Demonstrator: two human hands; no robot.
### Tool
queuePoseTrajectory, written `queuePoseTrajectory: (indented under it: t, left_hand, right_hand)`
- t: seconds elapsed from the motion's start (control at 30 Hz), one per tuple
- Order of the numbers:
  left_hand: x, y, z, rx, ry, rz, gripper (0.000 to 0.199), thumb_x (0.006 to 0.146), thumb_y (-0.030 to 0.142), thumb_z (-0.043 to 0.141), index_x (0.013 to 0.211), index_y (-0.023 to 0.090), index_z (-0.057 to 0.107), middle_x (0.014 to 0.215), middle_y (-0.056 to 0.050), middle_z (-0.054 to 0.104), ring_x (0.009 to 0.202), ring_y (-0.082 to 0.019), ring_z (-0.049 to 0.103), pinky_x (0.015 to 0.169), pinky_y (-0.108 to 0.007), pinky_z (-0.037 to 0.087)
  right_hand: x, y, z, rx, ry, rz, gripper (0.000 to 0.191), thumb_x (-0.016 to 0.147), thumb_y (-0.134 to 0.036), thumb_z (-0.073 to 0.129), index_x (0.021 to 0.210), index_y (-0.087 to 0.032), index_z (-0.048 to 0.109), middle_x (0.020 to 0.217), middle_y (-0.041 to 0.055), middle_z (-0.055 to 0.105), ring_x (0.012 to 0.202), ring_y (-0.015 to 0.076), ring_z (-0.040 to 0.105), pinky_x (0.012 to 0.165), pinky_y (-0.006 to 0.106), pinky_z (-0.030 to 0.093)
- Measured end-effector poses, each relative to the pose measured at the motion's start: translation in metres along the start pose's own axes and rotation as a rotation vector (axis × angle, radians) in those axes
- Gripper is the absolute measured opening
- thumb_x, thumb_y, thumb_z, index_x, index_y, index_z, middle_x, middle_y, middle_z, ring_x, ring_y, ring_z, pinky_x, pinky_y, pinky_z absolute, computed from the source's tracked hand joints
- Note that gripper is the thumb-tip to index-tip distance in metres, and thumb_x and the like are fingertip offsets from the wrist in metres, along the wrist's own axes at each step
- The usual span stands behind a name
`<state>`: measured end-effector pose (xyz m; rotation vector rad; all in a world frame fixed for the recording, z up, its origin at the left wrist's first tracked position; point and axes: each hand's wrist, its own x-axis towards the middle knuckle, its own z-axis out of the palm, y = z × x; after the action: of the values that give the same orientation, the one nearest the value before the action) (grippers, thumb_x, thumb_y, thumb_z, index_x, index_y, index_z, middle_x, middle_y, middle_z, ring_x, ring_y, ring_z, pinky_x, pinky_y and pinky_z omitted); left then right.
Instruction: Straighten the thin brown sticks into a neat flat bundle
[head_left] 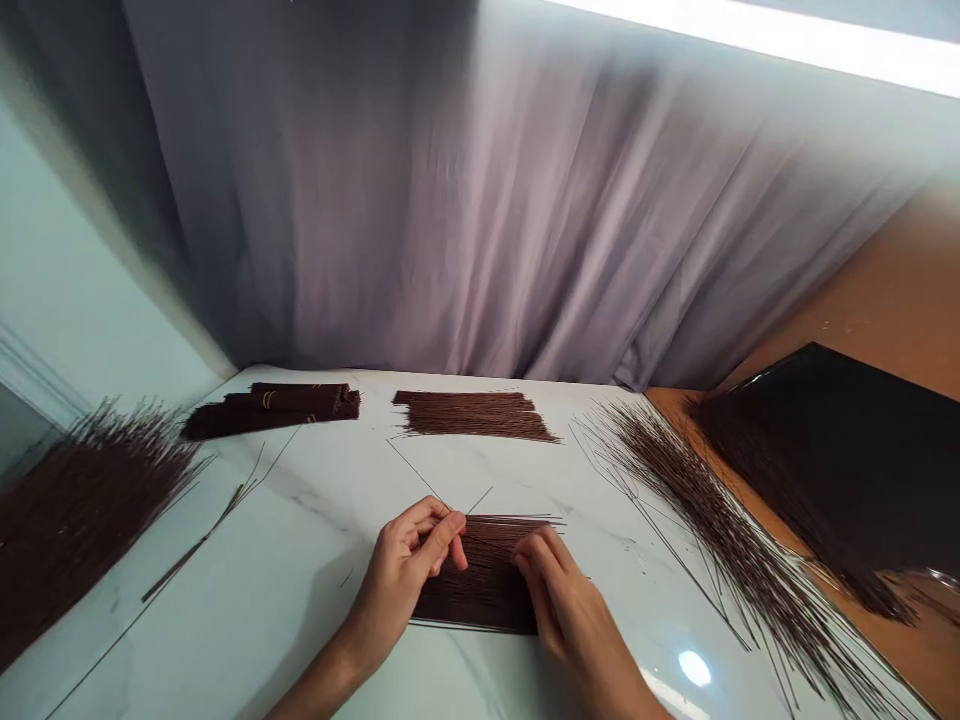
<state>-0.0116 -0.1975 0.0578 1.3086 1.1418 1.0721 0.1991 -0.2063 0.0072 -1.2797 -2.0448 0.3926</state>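
A dark brown mat of thin parallel strands [484, 595] lies on the white marbled table in front of me. My left hand [409, 560] is above its upper left corner, thumb and forefinger pinched on a thin brown strand [415, 466] that sticks out up and to the left. Another short strand end [481, 497] points up to the right beside those fingertips. At the mat's right edge, my right hand [562, 590] has its fingers closed together and bent downward. Whatever its fingertips may hold is hidden behind the knuckles.
Farther back lie a second strand mat [472, 414] and dark rolled bundles with yellow bands [277, 405]. Loose strands form a big pile at left [82, 510] and a long bundle at right [720, 520]. A black panel [847, 460] stands beyond the table's right edge; a grey curtain [420, 200] hangs behind.
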Motion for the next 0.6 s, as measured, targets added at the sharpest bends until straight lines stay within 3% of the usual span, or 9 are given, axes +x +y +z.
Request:
queuePoseTrajectory:
  t: [0.1, 0.17, 0.23, 0.3, 0.4, 0.47, 0.53, 0.6]
  left_hand:
    - [-0.012, 0.005, 0.003, 0.011, -0.286, -0.067, 0.03, 0.098, 0.041, 0.06, 0.08, 0.017, 0.062, 0.064, -0.001, 0.068, 0.058, -0.012, 0.039, 0.058, -0.025, 0.032]
    - [-0.018, 0.004, 0.008, 0.04, -0.426, -0.111, 0.028, 0.097, 0.039, 0.06, 0.08, 0.017, 0.063, 0.066, -0.002, 0.07, 0.057, -0.012, 0.038, 0.055, -0.025, 0.029]
    - [-0.018, 0.001, 0.014, 0.087, -0.429, -0.099, 0.029, 0.098, 0.038, 0.06, 0.079, 0.017, 0.063, 0.066, -0.002, 0.07, 0.058, -0.012, 0.04, 0.056, -0.025, 0.03]
    - [-0.013, -0.002, 0.015, 0.121, -0.352, -0.054, 0.032, 0.098, 0.039, 0.059, 0.076, 0.017, 0.064, 0.067, -0.001, 0.068, 0.061, -0.013, 0.043, 0.059, -0.026, 0.031]
    - [0.0, -0.003, 0.008, 0.046, -0.232, -0.048, 0.035, 0.098, 0.044, 0.059, 0.078, 0.016, 0.063, 0.066, -0.001, 0.066, 0.059, -0.012, 0.039, 0.057, -0.026, 0.029]
    - [0.003, 0.001, 0.001, -0.053, -0.209, -0.073, 0.033, 0.097, 0.045, 0.06, 0.082, 0.016, 0.063, 0.064, -0.001, 0.065, 0.056, -0.011, 0.034, 0.055, -0.025, 0.027]
    - [-0.001, 0.006, -0.004, -0.121, -0.25, -0.092, 0.032, 0.097, 0.044, 0.061, 0.083, 0.015, 0.063, 0.061, -0.001, 0.064, 0.055, -0.011, 0.034, 0.055, -0.025, 0.027]
    - [-0.01, 0.011, -0.003, -0.138, -0.345, -0.113, 0.032, 0.097, 0.044, 0.061, 0.082, 0.015, 0.062, 0.06, -0.001, 0.064, 0.055, -0.011, 0.034, 0.055, -0.024, 0.027]
  right_hand:
    - [0.035, 0.001, -0.031, -0.007, -0.066, -0.052, 0.022, 0.107, -0.021, 0.036, 0.09, -0.023, 0.051, 0.086, 0.0021, 0.059, 0.069, 0.0155, 0.058, 0.064, 0.026, 0.049]
    - [0.06, -0.007, -0.056, 0.0, -0.215, -0.218, 0.022, 0.106, -0.018, 0.039, 0.092, -0.022, 0.055, 0.086, 0.0018, 0.062, 0.073, 0.0148, 0.058, 0.068, 0.025, 0.047]
    - [0.073, -0.021, -0.074, -0.091, -0.256, -0.391, 0.023, 0.105, -0.015, 0.04, 0.092, -0.02, 0.058, 0.085, 0.0027, 0.063, 0.073, 0.0156, 0.056, 0.069, 0.027, 0.044]
    - [0.067, -0.034, -0.081, -0.19, -0.166, -0.481, 0.024, 0.105, -0.015, 0.039, 0.093, -0.019, 0.058, 0.083, 0.0042, 0.063, 0.072, 0.017, 0.054, 0.067, 0.029, 0.042]
    - [0.023, -0.037, -0.064, -0.134, -0.017, -0.448, 0.024, 0.104, -0.011, 0.033, 0.096, -0.02, 0.054, 0.08, 0.0039, 0.06, 0.067, 0.016, 0.053, 0.062, 0.027, 0.04]
    - [-0.01, -0.026, -0.042, -0.027, -0.03, -0.48, 0.025, 0.105, -0.011, 0.03, 0.098, -0.02, 0.052, 0.078, 0.0027, 0.059, 0.063, 0.0147, 0.053, 0.057, 0.025, 0.038]
    - [-0.027, -0.01, -0.023, 0.014, -0.074, -0.437, 0.028, 0.106, -0.013, 0.026, 0.096, -0.021, 0.051, 0.078, 0.0024, 0.059, 0.062, 0.014, 0.053, 0.054, 0.024, 0.037]
    - [-0.021, 0.002, -0.016, 0.051, -0.128, -0.329, 0.028, 0.107, -0.017, 0.027, 0.092, -0.021, 0.051, 0.078, 0.0021, 0.059, 0.065, 0.014, 0.054, 0.056, 0.023, 0.039]
